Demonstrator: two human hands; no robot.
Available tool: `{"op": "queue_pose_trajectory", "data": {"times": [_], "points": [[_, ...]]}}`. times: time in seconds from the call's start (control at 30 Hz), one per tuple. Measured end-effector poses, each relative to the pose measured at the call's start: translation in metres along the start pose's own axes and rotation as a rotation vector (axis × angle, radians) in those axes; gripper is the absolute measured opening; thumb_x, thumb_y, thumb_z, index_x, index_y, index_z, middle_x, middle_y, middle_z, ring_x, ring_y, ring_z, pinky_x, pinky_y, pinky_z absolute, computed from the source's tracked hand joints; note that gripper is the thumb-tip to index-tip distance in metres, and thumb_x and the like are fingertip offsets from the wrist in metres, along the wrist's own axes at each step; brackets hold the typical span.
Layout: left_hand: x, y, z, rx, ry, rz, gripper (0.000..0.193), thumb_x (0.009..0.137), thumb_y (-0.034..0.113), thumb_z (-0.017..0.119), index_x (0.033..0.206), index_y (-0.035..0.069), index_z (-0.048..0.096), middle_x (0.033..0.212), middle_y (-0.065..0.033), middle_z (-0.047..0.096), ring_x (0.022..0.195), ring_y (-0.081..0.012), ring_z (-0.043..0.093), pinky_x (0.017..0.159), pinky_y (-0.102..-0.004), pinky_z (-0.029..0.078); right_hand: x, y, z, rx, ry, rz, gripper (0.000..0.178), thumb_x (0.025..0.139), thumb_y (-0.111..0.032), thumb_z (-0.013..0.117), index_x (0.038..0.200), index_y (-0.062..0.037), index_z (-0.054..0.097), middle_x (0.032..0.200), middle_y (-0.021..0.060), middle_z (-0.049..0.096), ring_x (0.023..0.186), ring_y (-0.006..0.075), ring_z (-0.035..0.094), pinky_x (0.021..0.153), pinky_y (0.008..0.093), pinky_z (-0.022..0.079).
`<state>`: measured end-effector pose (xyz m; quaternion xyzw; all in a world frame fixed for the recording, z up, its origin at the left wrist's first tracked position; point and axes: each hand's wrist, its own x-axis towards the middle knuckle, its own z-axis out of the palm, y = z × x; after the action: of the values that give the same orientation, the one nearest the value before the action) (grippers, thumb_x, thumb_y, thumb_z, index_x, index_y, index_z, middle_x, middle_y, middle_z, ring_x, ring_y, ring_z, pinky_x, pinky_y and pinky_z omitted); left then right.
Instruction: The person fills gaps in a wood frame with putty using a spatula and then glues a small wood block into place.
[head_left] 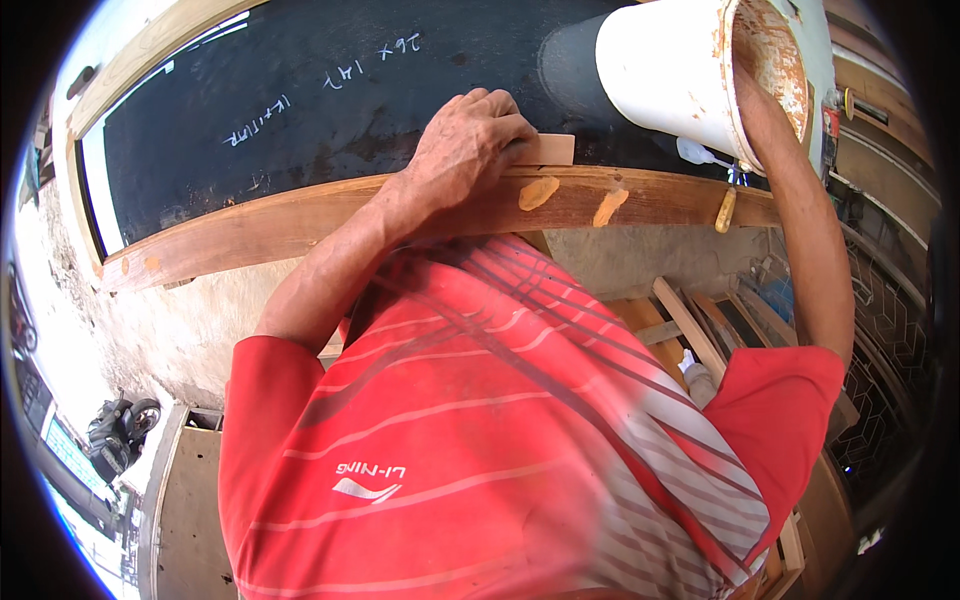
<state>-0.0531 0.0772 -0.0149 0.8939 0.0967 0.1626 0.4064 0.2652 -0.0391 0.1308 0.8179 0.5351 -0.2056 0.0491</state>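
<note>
My left hand (472,138) rests at the upper edge of a long brown wooden board (330,222). Its fingers are curled around a small, flat, light wooden piece (552,150), whose right end sticks out. Several orange-tan filler patches mark the board's face. A white bucket (665,68), its inside smeared with reddish-brown residue, is tipped on its side at the upper right. My right hand (757,92) reaches into its mouth; the fingers are hidden by the rim. Just below the bucket, a small tool with a yellow handle (726,210) hangs over the board's edge, beside a translucent white plastic piece (695,151).
Behind the board lies a black panel (290,110) with white handwriting, bordered by a pale wooden frame (88,190). Wood lengths (690,325) lie on the floor at the lower right. A dark metal grille (885,400) stands at the far right, and a motorcycle (120,435) at the left.
</note>
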Motion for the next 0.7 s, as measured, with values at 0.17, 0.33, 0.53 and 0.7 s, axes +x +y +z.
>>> {"op": "queue_pose_trajectory", "data": {"times": [0.17,0.33,0.53,0.7], "points": [[0.0,-0.001,0.001,-0.011,0.009,0.009,0.01,0.092,0.019,0.078,0.101,0.016,0.081,0.101,-0.004,0.068,0.098,-0.0268,0.065,0.092,-0.0395,0.053,0.009,0.001,-0.008,-0.002,0.028,-0.014,0.014,0.096,-0.009,0.072,0.103,0.0032,0.074,0.103,0.0166,0.075,0.093,0.0266,0.072,0.087,0.0382,0.055],[0.002,0.002,0.0,-0.037,-0.007,-0.008,0.011,0.093,0.018,0.078,0.102,0.014,0.081,0.101,-0.0044,0.068,0.1,-0.0276,0.065,0.093,-0.0395,0.054,-0.005,-0.017,-0.029,0.022,0.126,-0.066,0.012,0.095,-0.008,0.071,0.099,0.0034,0.074,0.102,0.0179,0.075,0.093,0.0292,0.072,0.087,0.0395,0.055],[0.001,-0.001,-0.004,0.018,-0.041,-0.01,0.013,0.094,0.018,0.077,0.105,0.014,0.082,0.104,-0.0046,0.07,0.101,-0.0278,0.066,0.094,-0.0403,0.054,-0.054,-0.007,-0.057,0.239,0.407,-0.067,0.021,0.098,-0.013,0.073,0.116,-0.0024,0.078,0.112,0.0107,0.076,0.104,0.0191,0.069,0.094,0.0334,0.054],[0.004,0.0,-0.006,0.053,-0.074,-0.003,0.015,0.094,0.018,0.078,0.107,0.014,0.082,0.106,-0.0045,0.071,0.101,-0.028,0.066,0.094,-0.04,0.055,-0.132,-0.062,-0.031,0.454,0.753,-0.253,0.016,0.093,0.002,0.078,0.109,0.0042,0.077,0.102,0.0077,0.077,0.09,0.0134,0.07,0.084,0.0275,0.057]]}}
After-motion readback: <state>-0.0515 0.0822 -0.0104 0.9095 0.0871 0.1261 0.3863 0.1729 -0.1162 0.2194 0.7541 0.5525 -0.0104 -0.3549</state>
